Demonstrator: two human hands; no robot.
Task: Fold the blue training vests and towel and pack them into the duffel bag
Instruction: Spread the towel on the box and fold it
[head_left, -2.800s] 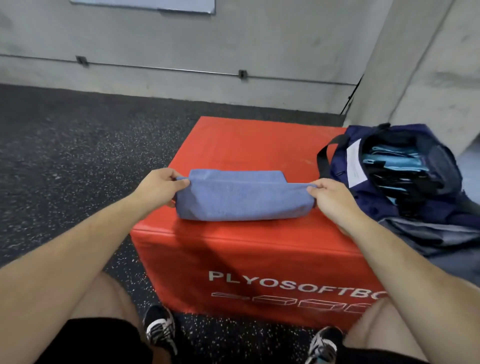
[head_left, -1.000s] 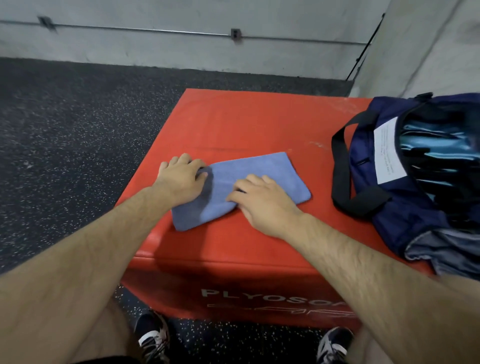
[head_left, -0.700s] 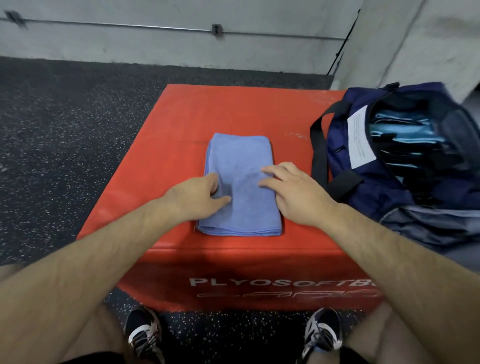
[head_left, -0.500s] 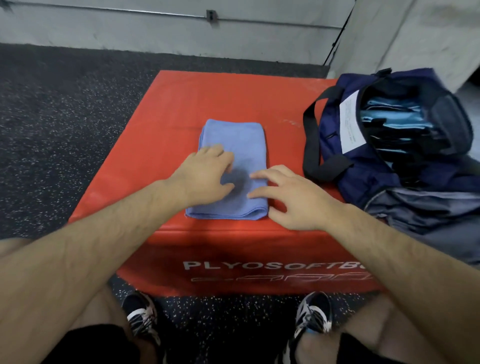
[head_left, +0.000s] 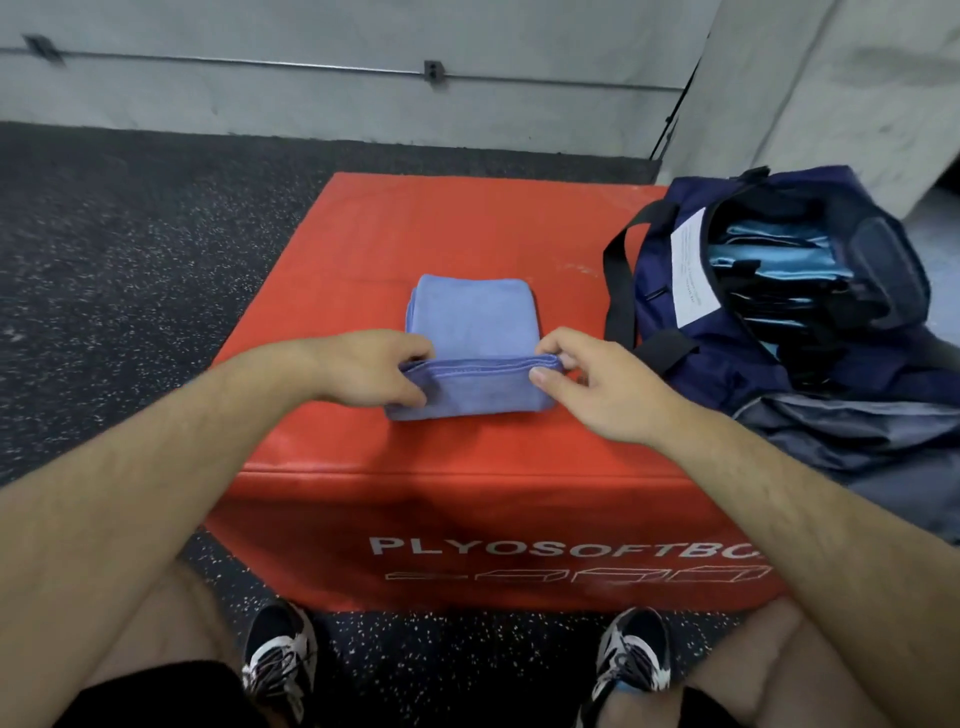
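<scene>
Head view: the towel (head_left: 470, 317) lies folded in the middle of the red surface (head_left: 467, 223), a narrow strip several layers thick. Its long axis runs straight away from the person. The far end is flat on the surface, and the near end is raised off it, with the stitched hem running left to right between the hands.

The left hand (head_left: 374, 371) pinches the near left corner, thumb under and fingers over. The right hand (head_left: 597, 384) pinches the near right corner the same way. The hands are apart, one at each end of the hem, and both are clamped on the cloth.

The towel looks soft, light and limp. It sags a little between the two grips and would not hold a shape by itself. Its nap looks grippy rather than slick, so a light pinch should hold it, and it won't break if dropped. The two near corners are probably the best hold, since they keep the layers stacked while the end goes over. A one-handed grab at the middle would probably let the folds slide apart.

The bag (head_left: 717, 364) sits open just to the right of the towel, partly on the surface, with blue vests (head_left: 769, 260) already inside.
</scene>
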